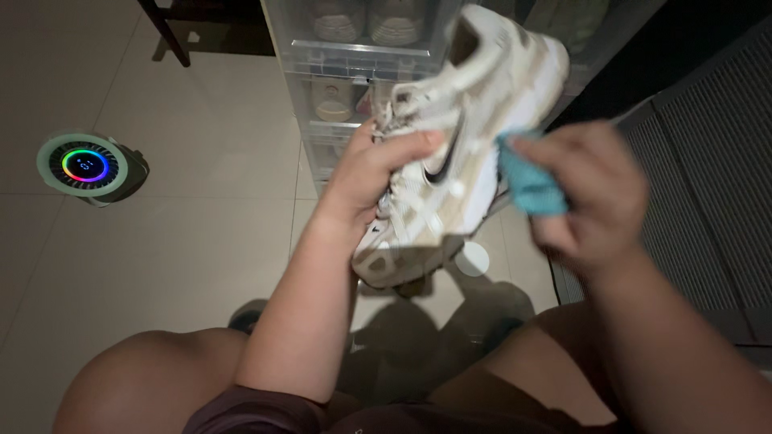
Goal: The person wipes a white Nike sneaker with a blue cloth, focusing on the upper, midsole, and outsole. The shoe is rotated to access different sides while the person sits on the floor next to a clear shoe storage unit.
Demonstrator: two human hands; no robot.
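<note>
Head view: bare knees lowest in frame. Above them, left hand (378, 173) clamped on a white and beige sneaker (450, 153), held in the air; right hand (591, 193) pinched on a blue cloth (527, 181) touching its side. Beyond, clear stacked shoe boxes (354, 56), pale floor tiles (201, 233), round glowing device (84, 165) far left.

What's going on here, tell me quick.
A seated person holds a white and beige sneaker up in the left hand, gripping it near the laces. The right hand presses a blue cloth against the shoe's side. Behind the shoe stands a stack of clear storage boxes with more shoes inside. A round device with a glowing coloured ring sits on the tiled floor to the left.
</note>
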